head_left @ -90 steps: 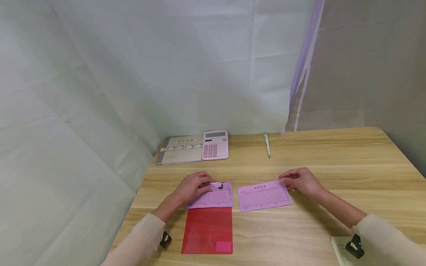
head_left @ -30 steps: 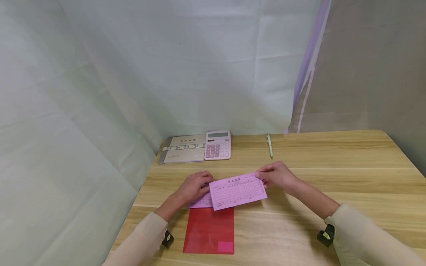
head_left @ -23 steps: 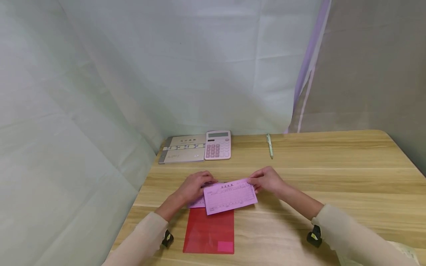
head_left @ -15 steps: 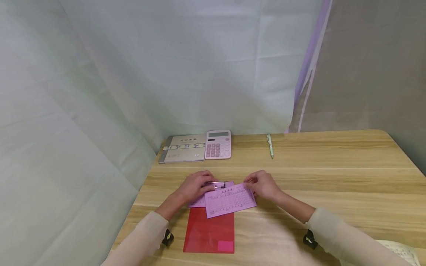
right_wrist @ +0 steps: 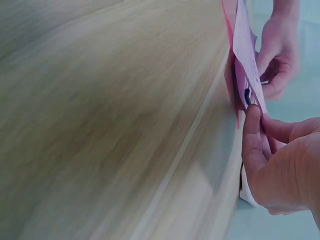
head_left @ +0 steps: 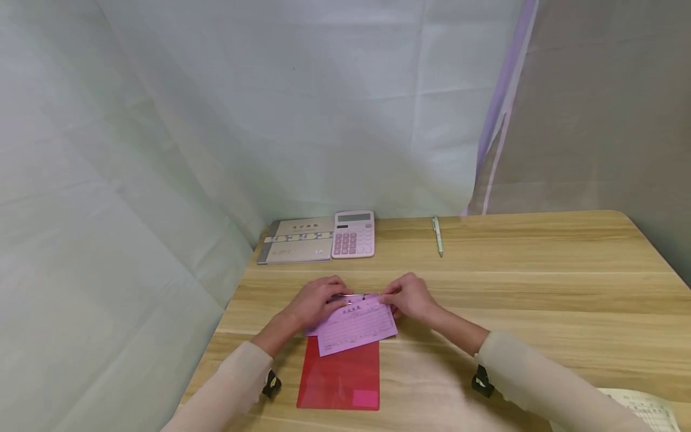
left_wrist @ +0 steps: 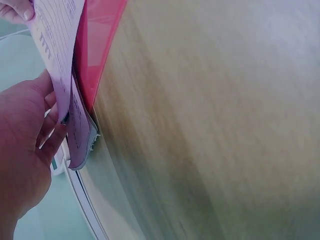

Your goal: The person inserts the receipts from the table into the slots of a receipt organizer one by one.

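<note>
In the head view, a red clipboard (head_left: 335, 381) lies on the wooden table, with a pink rectangle at its lower right corner. Purple printed forms are at its top, under a metal clip (head_left: 353, 294). My left hand (head_left: 310, 305) grips the clip, thumb in front and fingers behind. By its upper right corner, my right hand (head_left: 412, 298) pinches a loose purple form (head_left: 356, 331), which slants over the forms below. The left wrist view shows this form (left_wrist: 57, 47) lifted from the clipboard, its top edge right at my left thumb and fingers.
Behind my hands are a pink calculator (head_left: 353, 235) and a grey-beige booklet (head_left: 299, 241), side by side. A pale green pen (head_left: 437, 236) lies to their right. A printed sheet (head_left: 642, 408) is partly hidden under my right sleeve. White cloth (head_left: 324, 108) hangs beyond the table.
My right hand has brought the loose form leftward from the bare table onto the clipboard and up to the clip. My left hand has stayed at the clip.
</note>
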The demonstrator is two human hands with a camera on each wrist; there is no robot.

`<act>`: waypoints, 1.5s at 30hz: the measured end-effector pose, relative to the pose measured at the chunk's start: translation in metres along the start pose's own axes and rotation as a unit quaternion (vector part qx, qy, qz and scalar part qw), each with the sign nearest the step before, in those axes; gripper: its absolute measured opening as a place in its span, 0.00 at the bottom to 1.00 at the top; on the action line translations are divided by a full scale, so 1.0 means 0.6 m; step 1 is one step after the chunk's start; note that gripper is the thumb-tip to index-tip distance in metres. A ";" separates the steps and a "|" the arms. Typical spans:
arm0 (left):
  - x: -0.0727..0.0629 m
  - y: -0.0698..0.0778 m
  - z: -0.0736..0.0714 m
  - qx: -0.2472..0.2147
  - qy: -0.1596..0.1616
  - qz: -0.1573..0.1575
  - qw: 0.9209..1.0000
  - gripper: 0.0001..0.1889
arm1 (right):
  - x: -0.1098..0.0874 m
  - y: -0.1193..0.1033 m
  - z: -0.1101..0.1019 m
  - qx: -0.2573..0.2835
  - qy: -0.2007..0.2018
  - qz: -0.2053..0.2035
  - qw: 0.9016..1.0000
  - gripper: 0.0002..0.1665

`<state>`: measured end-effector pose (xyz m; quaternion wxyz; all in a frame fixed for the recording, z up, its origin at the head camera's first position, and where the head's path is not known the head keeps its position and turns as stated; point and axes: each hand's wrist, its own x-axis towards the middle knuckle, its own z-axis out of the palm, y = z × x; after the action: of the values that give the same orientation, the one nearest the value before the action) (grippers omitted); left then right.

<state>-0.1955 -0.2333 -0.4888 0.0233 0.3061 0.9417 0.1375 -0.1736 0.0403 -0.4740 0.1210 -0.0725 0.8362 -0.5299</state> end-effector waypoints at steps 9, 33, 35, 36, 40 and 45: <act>0.001 -0.005 0.001 0.001 0.005 0.020 1.000 0.14 | 0.012 0.000 0.023 0.048 -0.014 0.026 0.998 0.03; 0.003 -0.006 -0.007 0.068 0.017 0.074 0.995 0.14 | 0.020 0.001 0.038 -0.058 -0.008 -0.040 0.998 0.06; 0.004 -0.007 -0.006 0.069 0.016 0.071 0.995 0.14 | 0.020 0.001 0.041 -0.063 0.001 -0.043 0.997 0.06; 0.004 -0.007 -0.006 0.070 0.016 0.070 0.995 0.14 | 0.020 0.000 0.042 -0.064 0.006 -0.040 0.997 0.07; 0.005 -0.007 -0.005 0.071 0.020 0.074 0.995 0.14 | 0.020 0.001 0.047 -0.077 0.030 -0.048 0.995 0.10; 0.004 -0.005 -0.004 0.069 0.020 0.073 0.995 0.14 | 0.020 0.002 0.052 -0.084 0.047 -0.048 0.994 0.11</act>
<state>-0.1998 -0.2348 -0.4873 -0.0269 0.3719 0.9245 0.0796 -0.1764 0.0108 -0.4890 0.0490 -0.0977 0.8783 -0.4655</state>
